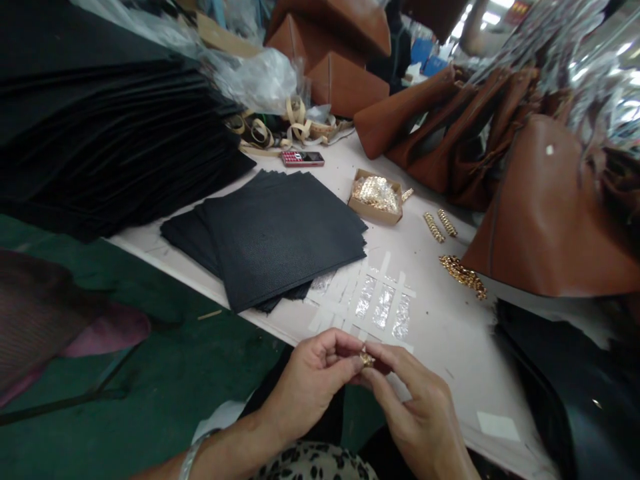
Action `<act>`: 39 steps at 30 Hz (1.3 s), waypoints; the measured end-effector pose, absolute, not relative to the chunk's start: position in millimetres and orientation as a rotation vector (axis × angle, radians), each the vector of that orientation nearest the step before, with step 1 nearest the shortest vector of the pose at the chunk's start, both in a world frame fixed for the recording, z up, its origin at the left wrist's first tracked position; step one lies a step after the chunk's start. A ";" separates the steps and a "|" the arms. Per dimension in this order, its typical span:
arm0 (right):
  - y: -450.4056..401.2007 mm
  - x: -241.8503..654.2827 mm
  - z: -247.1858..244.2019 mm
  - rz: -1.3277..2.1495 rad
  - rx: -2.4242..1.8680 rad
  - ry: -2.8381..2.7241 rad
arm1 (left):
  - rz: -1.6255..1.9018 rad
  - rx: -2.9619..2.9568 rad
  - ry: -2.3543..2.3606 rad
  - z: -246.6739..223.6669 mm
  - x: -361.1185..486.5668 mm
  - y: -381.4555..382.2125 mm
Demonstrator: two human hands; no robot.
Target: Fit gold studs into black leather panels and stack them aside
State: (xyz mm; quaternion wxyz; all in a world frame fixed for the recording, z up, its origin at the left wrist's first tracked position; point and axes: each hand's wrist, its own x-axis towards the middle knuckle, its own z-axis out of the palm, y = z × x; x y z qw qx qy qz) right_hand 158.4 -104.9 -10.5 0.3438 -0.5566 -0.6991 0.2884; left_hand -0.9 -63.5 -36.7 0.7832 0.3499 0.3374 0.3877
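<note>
My left hand (310, 387) and my right hand (415, 417) meet above the front edge of the white table (450, 333). Their fingertips pinch a small gold chain piece (367, 359), partly hidden by the fingers. Beyond my hands, two short gold chain lengths (440, 225) and a looser gold chain (463, 277) lie on the table. A cardboard box (375, 199) holds gold chain in clear plastic. Nearest my hands, taped clear plastic strips (373, 303) lie flat.
A stack of black leather sheets (280, 240) lies left of the strips, with a taller black pile (100, 127) behind. Tan leather handbags (550, 213) fill the right side. A phone (303, 159) and tan straps (295, 127) lie at the back. Green floor (150, 353) shows at left.
</note>
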 end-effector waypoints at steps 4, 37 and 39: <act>-103.3 159.1 -11.4 0.676 -1.400 -1.899 | 0.868 0.718 0.754 -43.1 -2.4 -64.1; -28.1 147.0 0.5 0.421 -1.038 -2.243 | 0.841 0.373 0.862 -32.2 -46.0 -55.5; 0.5 130.3 0.3 0.340 -1.117 -2.200 | 0.876 0.381 0.895 -32.8 -58.0 -58.9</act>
